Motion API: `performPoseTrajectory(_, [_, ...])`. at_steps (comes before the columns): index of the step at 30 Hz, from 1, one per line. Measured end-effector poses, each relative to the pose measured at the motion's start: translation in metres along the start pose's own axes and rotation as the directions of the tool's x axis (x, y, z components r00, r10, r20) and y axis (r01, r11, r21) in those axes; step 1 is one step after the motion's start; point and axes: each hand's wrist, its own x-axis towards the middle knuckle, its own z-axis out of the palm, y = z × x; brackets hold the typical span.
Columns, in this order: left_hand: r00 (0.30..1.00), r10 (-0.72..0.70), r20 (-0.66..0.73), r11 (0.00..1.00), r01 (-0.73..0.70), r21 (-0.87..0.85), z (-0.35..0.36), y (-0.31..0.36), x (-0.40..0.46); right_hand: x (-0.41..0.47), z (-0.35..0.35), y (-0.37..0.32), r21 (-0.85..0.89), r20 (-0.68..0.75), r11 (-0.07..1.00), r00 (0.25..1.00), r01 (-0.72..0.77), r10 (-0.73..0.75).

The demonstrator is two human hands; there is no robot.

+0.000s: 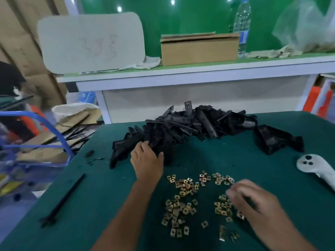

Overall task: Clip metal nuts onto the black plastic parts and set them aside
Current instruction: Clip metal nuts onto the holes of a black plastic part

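Note:
A big heap of black plastic parts (188, 125) lies across the far half of the green table (108, 187). My left hand (146, 160) reaches into the heap's near left side, fingers curled around one black part there. Several brass-coloured metal nuts (183, 201) are scattered on the table in front of me. My right hand (253, 201) is blurred and hovers palm down over the right part of the nuts, fingers bent; whether it holds a nut is hidden.
A long black plastic strip (63, 200) lies at the near left of the table. A white handheld controller (315, 167) rests at the right edge. A blue wire cart (36, 145) with cardboard stands left. Behind are a white bench, cardboard box (199, 49) and water bottle (242, 26).

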Motion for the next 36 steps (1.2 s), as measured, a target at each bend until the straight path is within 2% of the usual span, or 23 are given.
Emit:
performPoseTrajectory(1, [1.000, 0.006, 0.012, 0.999, -0.006, 0.040, 0.003, -0.003, 0.010, 0.011, 0.012, 0.002, -0.053, 0.104, 0.998, 0.994, 0.024, -0.018])
performPoseTrajectory(2, [0.999, -0.007, 0.040, 0.997, 0.004, 0.072, 0.005, -0.006, 0.019, 0.021, 0.020, 0.009, -0.183, 0.203, 0.979, 0.978, 0.087, -0.049])
performPoseTrajectory(4, [0.997, -0.034, 0.072, 0.991, 0.025, 0.130, 0.011, -0.011, 0.030, 0.033, 0.034, 0.027, -0.378, 0.442, 0.909, 0.897, 0.177, 0.009])
performPoseTrajectory(7, [0.999, 0.029, -0.029, 0.984, -0.023, 0.177, 0.014, -0.019, 0.034, 0.041, 0.049, 0.043, -0.440, 0.546, 0.851, 0.838, 0.285, 0.002])
performPoseTrajectory(8, [0.996, 0.045, -0.083, 0.991, -0.034, 0.127, 0.012, -0.021, 0.033, 0.044, 0.049, 0.044, -0.441, 0.540, 0.853, 0.842, 0.280, 0.003])
performPoseTrajectory(10, [0.987, -0.018, -0.158, 0.992, -0.002, -0.125, 0.004, -0.023, 0.026, 0.047, 0.048, 0.044, -0.447, 0.498, 0.858, 0.867, 0.254, 0.004])
performPoseTrajectory(13, [0.990, -0.103, -0.095, 0.863, 0.041, -0.504, -0.014, -0.023, 0.000, 0.046, 0.048, 0.039, -0.451, 0.516, 0.851, 0.857, 0.268, 0.003])
performPoseTrajectory(15, [0.993, -0.106, -0.052, 0.786, 0.051, -0.617, -0.026, -0.022, -0.027, 0.045, 0.048, 0.043, -0.457, 0.562, 0.843, 0.827, 0.285, 0.025])
performPoseTrajectory(16, [0.994, -0.091, -0.054, 0.778, 0.037, -0.628, -0.033, -0.022, -0.041, 0.045, 0.048, 0.043, -0.470, 0.570, 0.833, 0.821, 0.293, 0.033])
performPoseTrajectory(18, [0.996, -0.058, -0.070, 0.744, -0.003, -0.668, -0.043, -0.024, -0.063, 0.043, 0.051, 0.041, -0.469, 0.541, 0.832, 0.841, 0.297, 0.005])
performPoseTrajectory(20, [0.995, -0.080, -0.057, 0.598, 0.002, -0.801, -0.051, -0.026, -0.076, 0.043, 0.053, 0.040, -0.461, 0.489, 0.833, 0.871, 0.307, -0.050])
performPoseTrajectory(23, [0.983, -0.156, 0.092, 0.184, 0.120, -0.976, -0.055, -0.032, -0.085, 0.040, 0.051, 0.036, -0.406, 0.372, 0.881, 0.924, 0.243, -0.084])
performPoseTrajectory(24, [0.979, -0.146, 0.141, 0.077, 0.153, -0.985, -0.055, -0.034, -0.086, 0.039, 0.050, 0.034, -0.331, 0.294, 0.926, 0.952, 0.182, -0.082])
performPoseTrajectory(26, [0.968, -0.090, 0.235, -0.055, 0.231, -0.971, -0.055, -0.035, -0.086, 0.036, 0.046, 0.033, -0.114, 0.105, 0.991, 0.993, 0.075, -0.063])
performPoseTrajectory(27, [0.953, -0.065, 0.296, -0.121, 0.287, -0.950, -0.055, -0.034, -0.088, 0.036, 0.045, 0.034, -0.007, 0.023, 0.999, 0.999, 0.034, -0.034])
performPoseTrajectory(29, [0.891, 0.018, 0.454, -0.288, 0.440, -0.851, -0.051, -0.035, -0.092, 0.037, 0.042, 0.034, 0.179, -0.050, 0.982, 0.996, -0.060, 0.070])
performPoseTrajectory(31, [0.773, 0.192, 0.605, -0.422, 0.621, -0.660, -0.045, -0.031, -0.101, 0.039, 0.040, 0.035, 0.319, -0.066, 0.943, 0.990, -0.099, 0.126])
performPoseTrajectory(33, [0.649, 0.382, 0.659, -0.465, 0.751, -0.470, -0.038, -0.025, -0.111, 0.040, 0.040, 0.035, 0.388, -0.065, 0.915, 0.987, -0.111, 0.147])
performPoseTrajectory(36, [0.471, 0.533, 0.703, -0.408, 0.871, -0.274, -0.026, -0.020, -0.123, 0.036, 0.046, 0.032, 0.438, 0.002, 0.892, 0.992, -0.112, 0.124])
